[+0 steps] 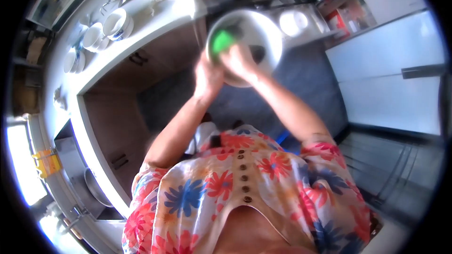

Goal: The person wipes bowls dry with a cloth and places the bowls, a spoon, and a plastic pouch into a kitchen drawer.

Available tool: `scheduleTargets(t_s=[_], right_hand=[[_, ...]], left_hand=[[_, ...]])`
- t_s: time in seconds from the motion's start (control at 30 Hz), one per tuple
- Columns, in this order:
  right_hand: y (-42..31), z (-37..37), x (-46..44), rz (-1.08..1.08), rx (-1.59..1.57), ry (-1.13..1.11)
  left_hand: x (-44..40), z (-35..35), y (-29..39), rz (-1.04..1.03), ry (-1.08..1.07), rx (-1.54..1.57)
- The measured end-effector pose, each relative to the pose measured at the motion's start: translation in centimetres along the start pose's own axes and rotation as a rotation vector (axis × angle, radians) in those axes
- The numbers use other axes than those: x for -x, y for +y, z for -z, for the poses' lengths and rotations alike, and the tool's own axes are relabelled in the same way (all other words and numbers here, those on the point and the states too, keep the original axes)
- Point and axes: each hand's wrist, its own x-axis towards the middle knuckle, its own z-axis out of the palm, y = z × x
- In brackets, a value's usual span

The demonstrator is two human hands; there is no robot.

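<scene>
A round white pot or bowl (270,33) is held up in front of me above the floor, with a dark patch showing inside it. My left hand (208,76) is closed on its near left rim. Inside the left part of the vessel, my right hand (237,60) is closed against a bright green cloth or sponge (222,41), blurred by motion. The green thing touches the inner wall.
White bowls (117,23) stand on the white counter (139,37) at the left. Beyond the vessel is a dark stove area, with a round white item (294,22) to its right. White cabinets (383,75) stand at the right. A sink basin (96,186) is at the lower left.
</scene>
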Motion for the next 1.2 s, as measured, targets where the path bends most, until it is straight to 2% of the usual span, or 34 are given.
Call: scheduleTargets(t_s=[0.03, 0.13, 0.17, 0.2, 0.27, 0.3, 0.33, 0.37, 0.43, 0.5, 0.53, 0.67, 0.77, 0.8, 0.83, 0.87, 0.9, 0.97, 1.07, 1.17, 1.2], right_hand=[[0.3, -0.4, 0.2, 0.023, 0.049, -0.154], [1.3, 0.0, 0.8, 0.066, 0.343, -0.535], [0.9, 0.4, 0.8, 0.100, 0.547, -0.661], [2.1, 0.2, 0.5, 0.167, 0.690, -0.651], [2.0, 1.1, -0.2, 0.263, 1.018, -0.766], [1.5, 1.9, -0.2, 0.378, 1.049, -0.690], [0.7, 1.9, -0.4, 0.315, 1.073, -0.679], [0.2, 1.5, -0.5, 0.252, 1.097, -0.669], [1.7, -0.3, 0.4, 0.100, 0.932, -0.667], [0.0, -1.4, 2.6, -0.102, 0.520, -0.436], [0.2, -2.2, 3.1, -0.129, 0.435, -0.418], [-0.4, -1.7, 6.0, -0.132, 0.117, -0.403], [1.6, 0.9, 8.4, -0.120, 0.005, -0.570], [2.0, 2.2, 8.7, -0.161, -0.017, -0.554], [2.3, 3.7, 8.9, -0.199, -0.039, -0.539], [3.1, 4.9, 9.1, -0.253, -0.088, -0.507], [3.8, 6.4, 9.0, -0.249, -0.001, -0.489], [6.5, 8.7, 9.7, -0.433, -0.164, -0.517], [7.8, 10.9, 10.7, -0.668, -0.396, -0.410], [6.6, 12.1, 9.7, -0.805, -0.704, -0.210], [6.9, 12.0, 8.8, -0.810, -0.736, -0.220]], left_hand=[[-0.5, 1.2, -1.1, -0.040, 0.009, -0.021], [-1.0, 4.1, 0.2, 0.066, -0.047, -0.097], [-0.9, 4.7, 1.3, 0.077, -0.093, -0.176], [-1.0, 4.9, 1.1, 0.058, -0.113, -0.215], [-1.1, 5.1, 1.0, 0.048, -0.128, -0.293], [-1.4, 5.0, 1.3, 0.055, -0.121, -0.330], [-1.6, 5.0, 1.7, 0.063, -0.115, -0.367], [-1.8, 4.9, 3.4, 0.254, -0.127, -0.264], [-2.2, 4.9, 2.5, 0.226, -0.133, -0.290], [-1.9, 4.3, 1.1, 0.097, -0.072, -0.342], [-2.0, 4.1, -0.8, 0.053, -0.061, -0.337], [-1.1, 4.0, 0.0, 0.237, -0.153, -0.296], [-1.1, 3.4, -1.2, 0.052, -0.039, -0.350], [-1.2, 3.4, -0.6, 0.207, -0.064, -0.187], [-1.3, 3.7, -1.6, 0.199, -0.059, -0.089], [-1.2, 4.1, -1.4, 0.275, -0.058, 0.017], [-0.9, 4.5, -1.1, 0.353, -0.059, 0.122], [-0.2, 5.5, -0.8, 0.370, 0.003, 0.113], [1.5, 7.4, -2.1, 0.445, 0.087, 0.179], [4.1, 9.2, -2.1, 0.569, 0.166, 0.347], [5.0, 9.9, -2.6, 0.592, 0.182, 0.334]])
